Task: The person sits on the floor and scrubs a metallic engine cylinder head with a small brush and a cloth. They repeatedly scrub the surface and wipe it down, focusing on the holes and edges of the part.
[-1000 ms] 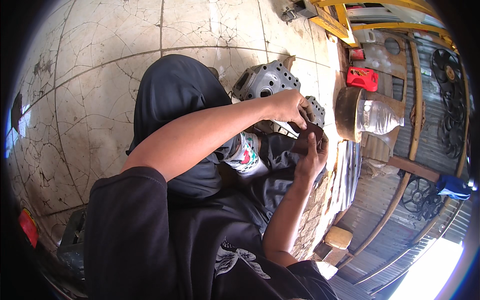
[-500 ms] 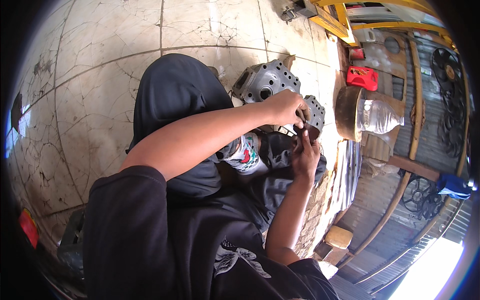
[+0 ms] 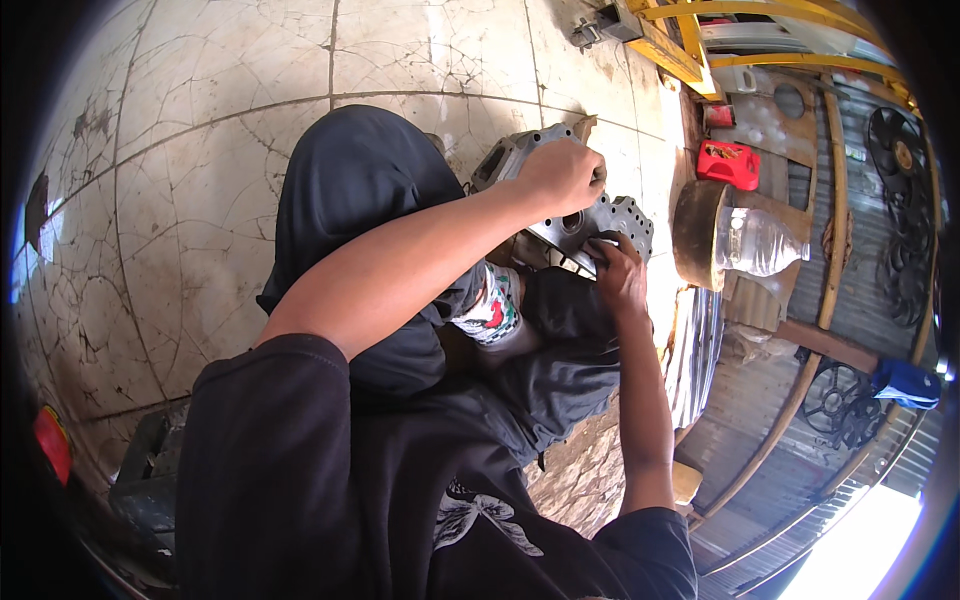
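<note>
A grey metal casting (image 3: 632,222), with bolt holes along its flange and a round bore, rests on the floor beyond my legs. My left hand (image 3: 562,180) is above its middle with the fingers curled closed; what they hold, if anything, is hidden. My right hand (image 3: 622,275) is at the casting's near right side, its fingers bent around a small dark piece (image 3: 603,242) against the metal. The piece is mostly covered by the fingers, so its kind is unclear.
Cracked pale tiles (image 3: 220,150) cover the floor. To the right are a round wooden block (image 3: 697,235), a clear plastic bottle (image 3: 765,240) and a cut red container (image 3: 728,165). A yellow metal frame (image 3: 680,60) stands at the far right, with fan parts (image 3: 840,400) against corrugated sheets.
My hands were together over the casting, holding a dark brown flat piece. They have parted: the left moved up and left, the right came down onto the casting's near side.
</note>
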A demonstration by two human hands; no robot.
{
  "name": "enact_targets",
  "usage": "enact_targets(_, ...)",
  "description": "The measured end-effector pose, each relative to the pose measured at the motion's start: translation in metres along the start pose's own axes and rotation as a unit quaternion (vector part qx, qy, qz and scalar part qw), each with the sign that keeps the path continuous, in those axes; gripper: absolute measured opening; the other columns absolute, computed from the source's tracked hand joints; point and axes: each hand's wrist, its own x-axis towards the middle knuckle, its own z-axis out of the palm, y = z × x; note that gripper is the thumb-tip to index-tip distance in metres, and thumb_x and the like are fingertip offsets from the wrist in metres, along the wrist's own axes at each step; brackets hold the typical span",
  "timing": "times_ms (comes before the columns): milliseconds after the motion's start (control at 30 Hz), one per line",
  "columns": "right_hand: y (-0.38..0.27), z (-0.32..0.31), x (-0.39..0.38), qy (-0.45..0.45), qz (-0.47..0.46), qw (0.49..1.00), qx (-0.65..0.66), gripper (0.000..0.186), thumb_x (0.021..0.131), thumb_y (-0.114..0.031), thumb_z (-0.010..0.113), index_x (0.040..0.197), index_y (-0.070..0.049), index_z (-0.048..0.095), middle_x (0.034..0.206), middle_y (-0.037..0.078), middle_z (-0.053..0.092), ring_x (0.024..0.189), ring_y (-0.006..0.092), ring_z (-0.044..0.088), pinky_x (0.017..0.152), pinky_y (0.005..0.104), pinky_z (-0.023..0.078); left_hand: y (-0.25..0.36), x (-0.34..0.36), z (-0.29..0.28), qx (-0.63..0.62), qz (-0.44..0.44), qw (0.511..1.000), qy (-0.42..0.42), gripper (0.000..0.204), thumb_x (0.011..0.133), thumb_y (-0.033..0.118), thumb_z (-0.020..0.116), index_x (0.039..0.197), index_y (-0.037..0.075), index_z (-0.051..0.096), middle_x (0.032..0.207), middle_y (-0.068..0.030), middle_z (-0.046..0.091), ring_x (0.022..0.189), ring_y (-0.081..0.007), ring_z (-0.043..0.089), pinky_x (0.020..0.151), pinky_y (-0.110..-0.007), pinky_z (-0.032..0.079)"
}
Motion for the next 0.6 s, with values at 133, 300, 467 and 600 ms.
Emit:
enact_targets(133, 0.007, -0.013, 0.002, -0.068, -0.067, 0.988, -0.123, 0.036, 0.087, -0.002, 0.065, 0.117, -0.016, 0.079, 0.129, 0.015, 0.066, 0.102, 0.0349, 0.071, 0.092, 0.0458, 0.056, 0.001, -0.002, -0.001, 0.015, -0.022, 0.999, -0.027, 0.024, 0.090, 0.030, 0.072, 0.099, 0.009, 0.078, 0.091, -0.0169, 0.077, 0.091, -0.0359, 0.075, 0.082, -0.048, 0.060)
enact_targets(300, 0.037, -0.021, 0.016, -0.092, -0.190, 0.958, -0.195, 0.046, 0.081, -0.002, 0.066, 0.121, -0.024, 0.076, 0.110, 0.006, 0.065, 0.091, 0.0268, 0.069, 0.085, 0.0405, 0.056, 0.003, -0.003, -0.001, 0.020, -0.034, 0.998, -0.039, 0.023, 0.090, 0.030, 0.074, 0.101, 0.011, 0.079, 0.092, -0.0172, 0.077, 0.091, -0.0362, 0.074, 0.084, -0.047, 0.058)
enact_targets(467, 0.051, -0.021, 0.022, -0.064, -0.296, 0.935, -0.186, 0.034, 0.076, -0.008, 0.069, 0.107, -0.022, 0.074, 0.097, 0.000, 0.063, 0.088, 0.0194, 0.067, 0.073, 0.0376, 0.053, 0.003, -0.002, 0.003, 0.026, -0.031, 0.997, -0.064, 0.025, 0.089, 0.032, 0.074, 0.101, 0.011, 0.079, 0.092, -0.0160, 0.077, 0.091, -0.0351, 0.074, 0.083, -0.046, 0.059)
enact_targets(600, 0.050, -0.024, 0.027, -0.109, -0.295, 0.929, -0.192, 0.035, 0.079, -0.007, 0.068, 0.110, -0.021, 0.074, 0.111, 0.001, 0.067, 0.098, 0.0205, 0.067, 0.079, 0.0385, 0.054, 0.003, -0.003, 0.004, 0.037, -0.030, 0.995, -0.083, 0.026, 0.089, 0.033, 0.075, 0.101, 0.010, 0.079, 0.093, -0.0154, 0.077, 0.093, -0.0342, 0.075, 0.084, -0.046, 0.059)
